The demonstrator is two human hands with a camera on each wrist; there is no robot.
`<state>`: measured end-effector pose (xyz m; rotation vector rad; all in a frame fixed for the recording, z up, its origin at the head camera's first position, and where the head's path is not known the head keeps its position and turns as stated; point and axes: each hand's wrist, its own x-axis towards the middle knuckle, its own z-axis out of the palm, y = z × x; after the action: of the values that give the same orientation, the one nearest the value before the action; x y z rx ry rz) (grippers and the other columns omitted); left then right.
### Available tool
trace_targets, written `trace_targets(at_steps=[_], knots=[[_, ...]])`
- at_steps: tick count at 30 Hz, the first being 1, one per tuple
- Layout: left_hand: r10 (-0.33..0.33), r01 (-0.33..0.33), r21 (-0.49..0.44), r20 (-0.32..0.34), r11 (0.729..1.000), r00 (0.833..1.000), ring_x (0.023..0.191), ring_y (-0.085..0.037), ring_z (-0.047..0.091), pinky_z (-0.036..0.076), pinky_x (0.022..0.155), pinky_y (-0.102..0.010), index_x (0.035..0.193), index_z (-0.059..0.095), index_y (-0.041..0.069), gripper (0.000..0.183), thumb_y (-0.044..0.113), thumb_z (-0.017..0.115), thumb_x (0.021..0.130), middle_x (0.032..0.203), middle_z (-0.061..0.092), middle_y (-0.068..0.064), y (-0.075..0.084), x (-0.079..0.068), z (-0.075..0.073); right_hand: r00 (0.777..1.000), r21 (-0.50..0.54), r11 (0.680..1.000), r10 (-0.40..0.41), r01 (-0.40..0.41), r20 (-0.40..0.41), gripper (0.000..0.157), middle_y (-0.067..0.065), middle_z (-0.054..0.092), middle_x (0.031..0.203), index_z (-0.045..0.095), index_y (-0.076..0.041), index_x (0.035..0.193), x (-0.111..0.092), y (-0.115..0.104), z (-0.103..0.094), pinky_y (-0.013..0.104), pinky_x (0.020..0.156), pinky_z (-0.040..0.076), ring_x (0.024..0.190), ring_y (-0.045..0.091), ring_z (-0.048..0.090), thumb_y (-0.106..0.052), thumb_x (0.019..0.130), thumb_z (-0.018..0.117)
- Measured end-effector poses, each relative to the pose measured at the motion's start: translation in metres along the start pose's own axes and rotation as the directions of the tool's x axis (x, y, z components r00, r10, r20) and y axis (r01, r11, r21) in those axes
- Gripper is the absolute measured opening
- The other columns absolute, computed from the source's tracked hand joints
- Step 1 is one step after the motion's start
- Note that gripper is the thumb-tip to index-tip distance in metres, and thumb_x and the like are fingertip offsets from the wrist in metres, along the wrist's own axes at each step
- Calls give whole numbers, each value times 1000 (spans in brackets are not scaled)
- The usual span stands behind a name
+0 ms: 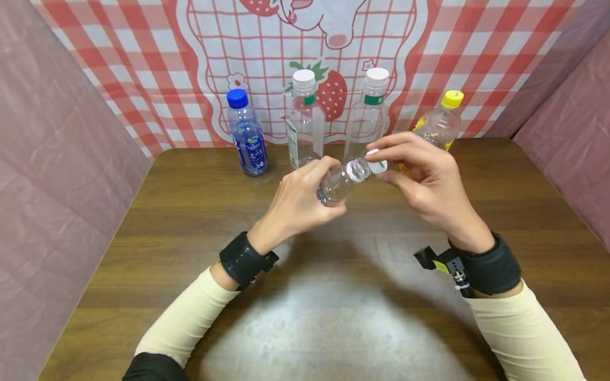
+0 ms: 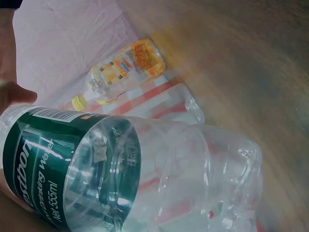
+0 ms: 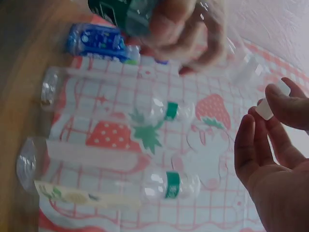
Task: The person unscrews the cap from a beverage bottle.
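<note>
My left hand [image 1: 302,198] grips a clear plastic water bottle [image 1: 336,185], tilted so its open mouth points up and to the right. In the left wrist view the bottle's green label [image 2: 46,164] and clear lower part fill the foreground. Thumb and fingers of my right hand [image 1: 426,177] pinch a white cap [image 1: 379,166] just off the bottle's mouth. The right wrist view shows this cap [image 3: 265,109] between thumb and fingertips, apart from the neck.
Along the table's [image 1: 333,317] back edge stand a blue-capped bottle [image 1: 250,143], two clear bottles with white caps [image 1: 304,79] [image 1: 377,79], and a yellow-capped bottle [image 1: 440,121] partly behind my right hand. A red checked cloth [image 1: 143,53] hangs behind them.
</note>
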<state>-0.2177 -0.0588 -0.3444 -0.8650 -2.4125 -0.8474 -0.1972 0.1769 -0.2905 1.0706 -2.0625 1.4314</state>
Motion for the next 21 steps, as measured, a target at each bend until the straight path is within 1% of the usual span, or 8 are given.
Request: trace_targets(at_steps=[4, 6, 9, 11, 14, 17, 19, 21], knots=[[0, 0, -4, -42, 1000, 999, 84, -11, 63, 54, 69, -26, 121, 61, 13, 55, 31, 85, 75, 98, 70, 0, -3, 2, -6, 999, -63, 997, 36, -36, 1, 38, 7, 72, 114, 75, 5, 111, -6, 3, -9, 17, 84, 54, 107, 15, 65, 25, 78, 71], [-7, 7, -7, -71, 1000, 997, 84, -12, 63, 54, 69, -27, 121, 61, 12, 56, 31, 85, 75, 99, 70, 0, -5, 3, -11, 998, -124, 991, 48, -44, 30, 39, 7, 72, 110, 76, 2, 110, -13, 12, -8, 15, 84, 54, 101, 12, 65, 22, 77, 75], [-21, 19, -18, -108, 1000, 994, 84, -12, 64, 55, 70, -29, 120, 62, 12, 55, 31, 85, 74, 99, 70, -1, -7, 5, -15, 991, -259, 964, 82, -53, 104, 40, 5, 72, 103, 78, -7, 109, -27, 31, -3, 14, 78, 53, 89, 6, 65, 14, 75, 82], [-29, 26, -28, -119, 999, 992, 86, -12, 65, 55, 71, -30, 121, 62, 12, 55, 30, 85, 74, 100, 70, -1, -8, 5, -16, 975, -351, 935, 121, -50, 184, 38, 2, 72, 100, 79, -11, 108, -35, 45, 6, 18, 73, 54, 84, 7, 65, 6, 75, 86], [-36, 32, -37, -116, 999, 993, 87, -12, 65, 56, 73, -30, 121, 62, 12, 55, 30, 84, 75, 101, 71, -2, -8, 5, -15, 922, -423, 904, 215, -63, 322, 34, 1, 69, 95, 79, -13, 108, -46, 62, 21, 27, 69, 54, 80, 11, 65, -5, 76, 88], [-35, 30, -42, -109, 999, 993, 87, -11, 64, 56, 72, -29, 122, 62, 12, 55, 30, 84, 76, 102, 71, -2, -9, 4, -13, 845, -432, 898, 290, -79, 449, 31, 2, 67, 93, 77, -12, 108, -54, 70, 36, 31, 69, 52, 79, 14, 62, -12, 79, 88], [-32, 27, -44, -113, 999, 993, 87, -10, 63, 55, 72, -27, 122, 61, 13, 54, 30, 83, 76, 102, 70, -1, -9, 3, -13, 803, -428, 900, 317, -86, 505, 30, 1, 65, 92, 76, -13, 107, -57, 72, 45, 30, 69, 51, 79, 13, 61, -16, 80, 88], [-27, 22, -46, -120, 999, 992, 87, -9, 63, 54, 71, -27, 123, 61, 13, 53, 30, 83, 77, 101, 70, 1, -9, 4, -12, 780, -420, 903, 324, -87, 535, 30, 0, 65, 92, 75, -14, 105, -59, 72, 51, 28, 69, 50, 78, 12, 60, -18, 79, 89]])
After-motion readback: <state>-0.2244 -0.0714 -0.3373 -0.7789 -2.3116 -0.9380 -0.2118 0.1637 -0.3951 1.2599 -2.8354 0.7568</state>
